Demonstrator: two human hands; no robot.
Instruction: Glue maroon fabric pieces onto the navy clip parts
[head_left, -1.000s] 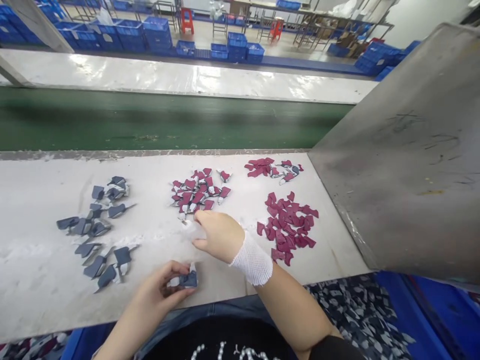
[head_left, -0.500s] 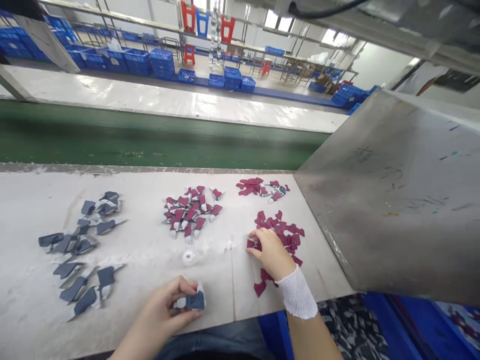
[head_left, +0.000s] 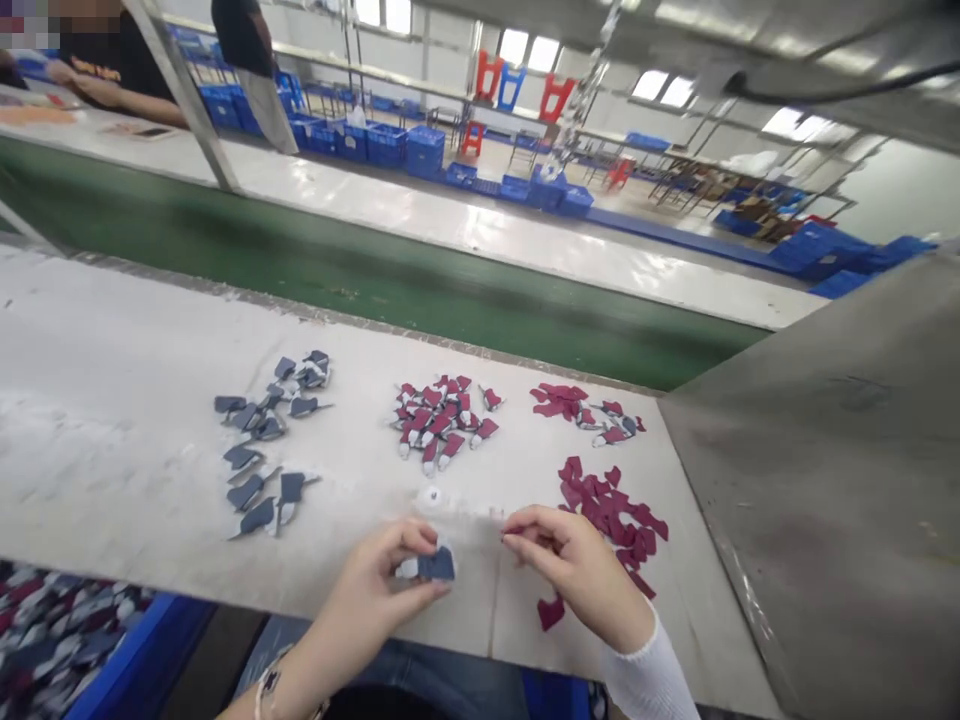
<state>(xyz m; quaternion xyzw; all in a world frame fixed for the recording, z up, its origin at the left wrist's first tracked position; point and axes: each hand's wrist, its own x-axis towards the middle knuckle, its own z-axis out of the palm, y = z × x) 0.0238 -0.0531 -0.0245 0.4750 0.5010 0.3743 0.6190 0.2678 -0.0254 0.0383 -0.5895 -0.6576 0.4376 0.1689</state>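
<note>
My left hand (head_left: 386, 580) pinches a grey and white piece (head_left: 436, 563) between thumb and fingers, just above the table near its front edge. To its right, my right hand (head_left: 574, 570) has thumb and forefinger closed on a small maroon piece (head_left: 513, 531), seen nearly edge-on. Loose maroon pieces (head_left: 600, 500) lie beyond and to the right of that hand. A pile of maroon, grey and white pieces (head_left: 442, 415) sits farther back in the middle. Grey and white pieces (head_left: 259, 515) are scattered on the left. A small white round thing (head_left: 433, 497) lies between the hands and the middle pile.
A metal panel (head_left: 840, 450) slants up at the right. Maroon flat pieces (head_left: 557, 400) lie at the back right. A blue bin (head_left: 127, 660) of pieces stands below the table at lower left. Beyond the green strip (head_left: 375, 270), two people are partly visible at upper left.
My right hand has lifted from the maroon pieces and come closer to my left hand, with a maroon piece in its fingertips. The view has turned left, bringing people and the lower-left bin into sight.
</note>
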